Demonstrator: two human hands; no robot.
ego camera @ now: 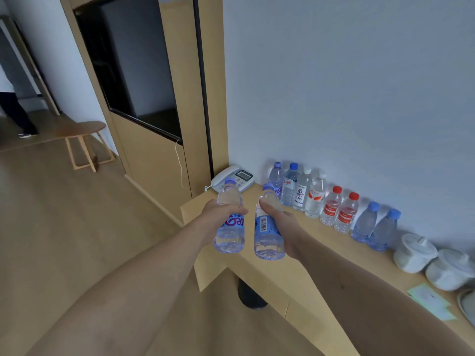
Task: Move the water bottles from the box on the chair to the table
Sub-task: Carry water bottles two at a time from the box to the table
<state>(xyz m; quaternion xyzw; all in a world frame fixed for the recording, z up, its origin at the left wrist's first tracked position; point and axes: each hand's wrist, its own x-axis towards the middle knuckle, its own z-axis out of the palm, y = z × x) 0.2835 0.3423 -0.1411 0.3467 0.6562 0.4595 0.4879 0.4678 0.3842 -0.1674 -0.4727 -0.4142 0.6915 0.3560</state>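
My left hand [221,214] grips a clear water bottle [229,235] with a purple cap and blue label, held over the near left end of the wooden table [303,265]. My right hand [284,227] grips a second purple-capped bottle [267,242] with a barcode label, just to its right, above the table top. Both bottles tilt slightly and are off the surface. Several other water bottles [331,206] stand in a row along the wall at the back of the table. The box and chair are out of view.
A white desk phone [232,179] sits at the table's far left corner. White lidded ceramic pots [431,260] and a green paper note [431,301] lie at the right end. A wooden cabinet stands beyond the table, a small stool [84,145] on the floor at left.
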